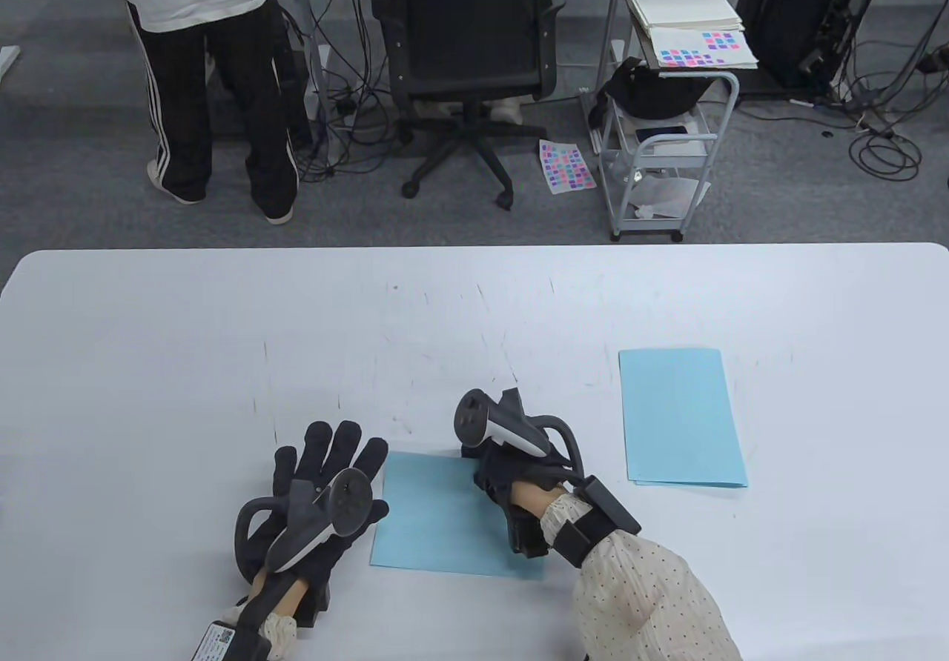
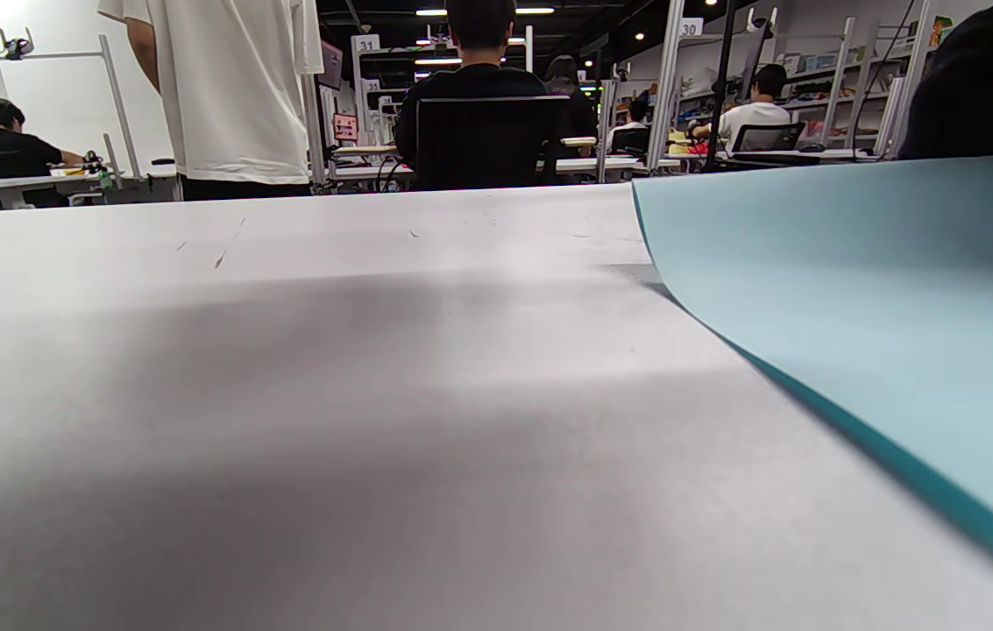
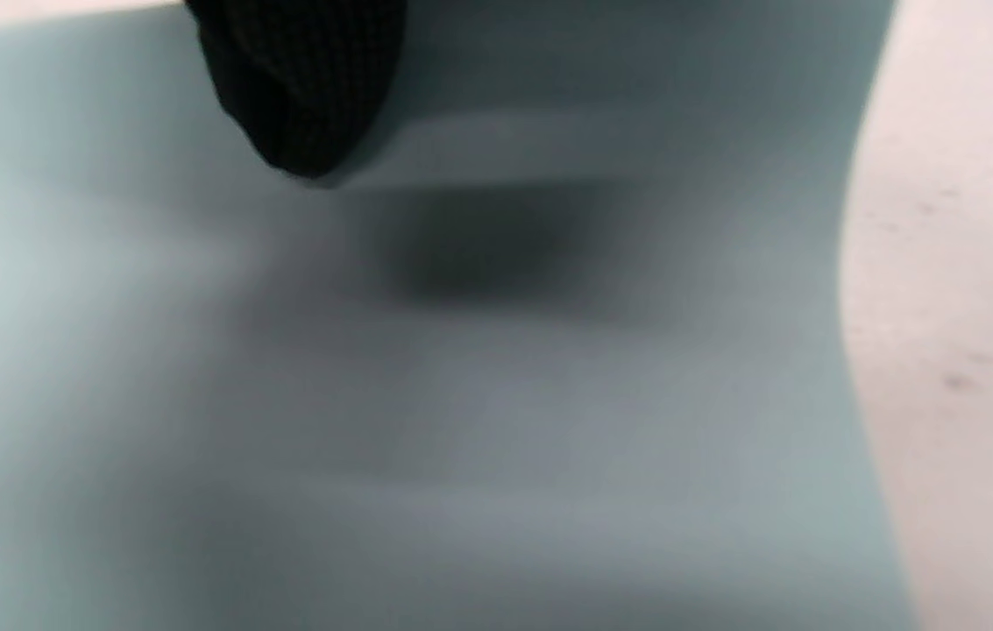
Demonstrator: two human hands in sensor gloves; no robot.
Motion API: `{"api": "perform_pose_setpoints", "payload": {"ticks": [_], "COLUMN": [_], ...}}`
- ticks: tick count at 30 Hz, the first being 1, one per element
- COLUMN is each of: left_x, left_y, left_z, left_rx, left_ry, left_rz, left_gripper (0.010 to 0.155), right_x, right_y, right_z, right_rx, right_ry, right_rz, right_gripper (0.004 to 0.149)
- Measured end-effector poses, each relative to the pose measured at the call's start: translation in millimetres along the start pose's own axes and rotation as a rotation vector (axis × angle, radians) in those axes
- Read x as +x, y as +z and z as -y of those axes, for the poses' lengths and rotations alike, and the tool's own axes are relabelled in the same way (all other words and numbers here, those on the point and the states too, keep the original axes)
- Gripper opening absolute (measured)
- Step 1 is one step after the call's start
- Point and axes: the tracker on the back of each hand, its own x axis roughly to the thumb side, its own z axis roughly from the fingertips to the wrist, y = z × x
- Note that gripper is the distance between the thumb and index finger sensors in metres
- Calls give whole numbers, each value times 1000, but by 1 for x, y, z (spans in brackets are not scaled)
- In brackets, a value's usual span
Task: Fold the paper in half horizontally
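**Fold under way: blue sheet being brought over on a white table**

Grey carpet, a black office chair point(image 1: 467, 61), a wire trolley point(image 1: 663, 157) stacked with papers and a standing person point(image 1: 204, 75) are seen beyond the far edge of the white table point(image 1: 222, 335) in the table view. On the table, at about 6 o'clock, a light blue sheet of paper point(image 1: 434, 520) lies with the right hand point(image 1: 511, 483) set on its right part; the fingers are hidden under the tracker, so their hold cannot be told from here. The left hand point(image 1: 326, 490) is laid flat, fingers straight and spread, just beside the sheet's left edge at 9 o'clock of it, nothing being held. A second blue sheet point(image 1: 682, 416), apparently already folded, lies well apart at 3 o'clock.

In the left wrist view, the scuffed table top point(image 2: 286, 394) fills the frame, the paper point(image 2: 855, 333) is seen curving upward at the right, and desks with seated people are seen behind.

In the right wrist view, much blurred, a dark gloved fingertip point(image 3: 303, 96) is seen against the bowed paper point(image 3: 496, 394); whether it is pinched or only pressed cannot be told.

The fold is judged to be in progress and not yet creased. Next, the edges would need to be matched and the bend pressed flat.
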Motion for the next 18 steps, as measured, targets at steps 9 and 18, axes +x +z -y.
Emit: {"api": "perform_pose_setpoints", "payload": {"ticks": [9, 18], "left_x": [-6, -8], "left_y": [0, 2], "left_z": [0, 0], "left_rx": [-3, -4], "left_ry": [16, 28], "left_rz": [-15, -19], "left_gripper": [77, 77], "right_x": [-43, -127], "right_y": [16, 47], "right_z": [22, 54], "right_rx": [-76, -296], "right_ry": [-282, -677], "right_rz": [-17, -197], "right_gripper": [42, 42]}}
